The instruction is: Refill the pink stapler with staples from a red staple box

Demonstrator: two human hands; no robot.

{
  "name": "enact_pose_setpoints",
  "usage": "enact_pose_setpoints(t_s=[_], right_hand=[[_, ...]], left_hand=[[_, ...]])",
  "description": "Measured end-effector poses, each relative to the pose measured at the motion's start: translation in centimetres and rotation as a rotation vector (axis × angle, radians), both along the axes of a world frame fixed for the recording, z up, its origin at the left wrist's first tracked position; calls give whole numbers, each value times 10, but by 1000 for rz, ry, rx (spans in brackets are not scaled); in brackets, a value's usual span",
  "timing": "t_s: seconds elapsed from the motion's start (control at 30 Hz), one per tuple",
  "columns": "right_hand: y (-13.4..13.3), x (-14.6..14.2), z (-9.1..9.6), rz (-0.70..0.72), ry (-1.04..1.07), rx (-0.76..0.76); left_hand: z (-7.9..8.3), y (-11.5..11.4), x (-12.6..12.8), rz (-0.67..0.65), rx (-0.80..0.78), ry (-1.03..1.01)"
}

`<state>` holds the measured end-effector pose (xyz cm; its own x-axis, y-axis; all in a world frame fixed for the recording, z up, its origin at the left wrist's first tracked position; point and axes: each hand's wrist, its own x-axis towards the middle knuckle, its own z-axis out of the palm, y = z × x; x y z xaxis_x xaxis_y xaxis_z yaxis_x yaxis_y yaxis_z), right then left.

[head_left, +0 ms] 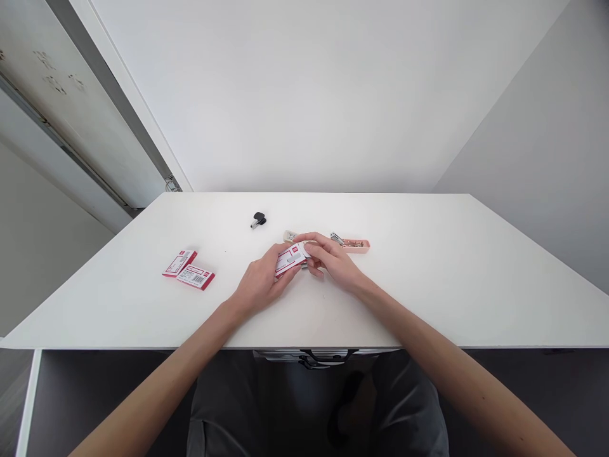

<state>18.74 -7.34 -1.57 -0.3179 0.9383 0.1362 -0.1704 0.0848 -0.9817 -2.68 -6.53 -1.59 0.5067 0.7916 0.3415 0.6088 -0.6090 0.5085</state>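
Observation:
Both hands meet over the middle of the white table (428, 279). My left hand (259, 282) is closed round a small red and white staple box (290, 258), holding it from the left. My right hand (333, 257) pinches the box's right end with thumb and fingers. Just behind my right hand lies a pink stapler (354, 244) with its metal part showing. A small pale object (289, 235) sits right behind the box; I cannot make out what it is.
Two more red and white staple boxes (189, 270) lie side by side to the left. A black binder clip (258, 220) rests further back. White walls stand close behind the table, and its near edge runs above my lap.

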Motion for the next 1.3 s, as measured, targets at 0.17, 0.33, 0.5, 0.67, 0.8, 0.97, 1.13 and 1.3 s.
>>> enact_pose_setpoints(t_s=[0.17, 0.33, 0.5, 0.67, 0.8, 0.97, 1.13, 1.3], right_hand=[[-1, 0, 1, 25, 5, -7], [-2, 0, 1, 9, -2, 9], [-2, 0, 1, 19, 15, 35], [-4, -1, 2, -10, -9, 95], [-6, -1, -1, -46, -112, 186], [-8, -5, -7, -167, -400, 385], [-8, -8, -8, -278, -421, 372], [-6, -7, -8, -328, -441, 359]], left_hand=[[0, 0, 0, -9, 2, -4], [2, -1, 0, -23, -21, 24], [3, 1, 0, -82, -28, 58], [2, 2, 0, -105, -46, 68], [2, 2, 0, -112, -51, 85], [1, 3, 1, -168, -20, 138], [2, 3, 3, -150, -15, 123], [-4, 6, 1, -133, 42, 28]])
